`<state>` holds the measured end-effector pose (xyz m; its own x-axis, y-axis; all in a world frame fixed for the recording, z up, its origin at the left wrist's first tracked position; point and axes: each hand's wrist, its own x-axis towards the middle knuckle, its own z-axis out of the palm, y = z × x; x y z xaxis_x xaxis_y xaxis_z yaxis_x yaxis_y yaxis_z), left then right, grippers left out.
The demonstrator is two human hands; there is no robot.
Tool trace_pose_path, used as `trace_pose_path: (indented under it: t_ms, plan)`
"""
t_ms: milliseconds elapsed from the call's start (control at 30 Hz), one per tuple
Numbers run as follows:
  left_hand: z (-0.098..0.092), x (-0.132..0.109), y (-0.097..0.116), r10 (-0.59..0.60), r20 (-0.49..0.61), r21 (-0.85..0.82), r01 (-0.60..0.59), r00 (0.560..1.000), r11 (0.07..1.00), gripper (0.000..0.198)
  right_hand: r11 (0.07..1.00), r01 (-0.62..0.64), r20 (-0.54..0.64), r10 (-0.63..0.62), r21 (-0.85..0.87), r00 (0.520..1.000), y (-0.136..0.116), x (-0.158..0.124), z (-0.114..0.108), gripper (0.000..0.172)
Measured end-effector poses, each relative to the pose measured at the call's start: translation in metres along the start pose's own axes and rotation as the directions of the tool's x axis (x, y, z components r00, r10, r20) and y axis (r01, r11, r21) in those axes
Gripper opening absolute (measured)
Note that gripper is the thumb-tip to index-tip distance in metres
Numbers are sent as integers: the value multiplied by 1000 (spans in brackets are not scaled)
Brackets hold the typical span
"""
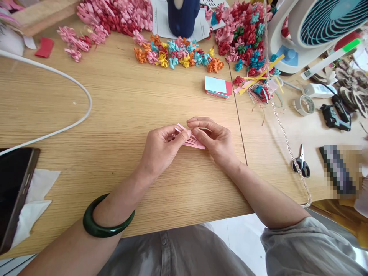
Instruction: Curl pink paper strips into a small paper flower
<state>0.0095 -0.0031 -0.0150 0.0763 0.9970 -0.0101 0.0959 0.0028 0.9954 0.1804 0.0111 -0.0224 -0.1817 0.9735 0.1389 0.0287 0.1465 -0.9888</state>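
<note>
Both my hands meet over the middle of the wooden table (pixel 115 115), holding one piece of pink paper cut into thin strips (pixel 192 142). My left hand (pixel 161 147), with a dark green bangle (pixel 100 226) on its forearm, pinches the left end of the strips. My right hand (pixel 214 138) closes its fingers over the top and right side of the same paper. The strips fan out between the fingertips, just above the tabletop.
Piles of curled paper flowers lie at the back: pink (pixel 115 15), mixed colours (pixel 175 53), red and green (pixel 244 34). A stack of paper cards (pixel 217 87), scissors (pixel 301 163), tape roll (pixel 304 104), glue gun (pixel 336 115), fan (pixel 316 27), white cable (pixel 71 80) and a phone (pixel 14 191) lie around.
</note>
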Motion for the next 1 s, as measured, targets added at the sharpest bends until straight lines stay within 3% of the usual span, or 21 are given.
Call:
trace_pose_path:
  t_ms: [300,433,700,1000]
  plan:
    - [0,-2,7,86,-29,215,-77,996,974,19,987,20,-1,-21,-157,1000,-2,1,-2,11]
    - [-1,-1,6,99,-33,241,-88,995,966,14,996,-40,-2,40,-85,999,-1,2,-2,21]
    - [0,-1,7,11,14,62,-12,1000,998,11,994,-108,-21,108,24,994,-2,1,1,31]
    - [-2,-1,5,98,-93,209,-77,991,975,5,963,-211,-18,217,170,976,-3,0,3,26]
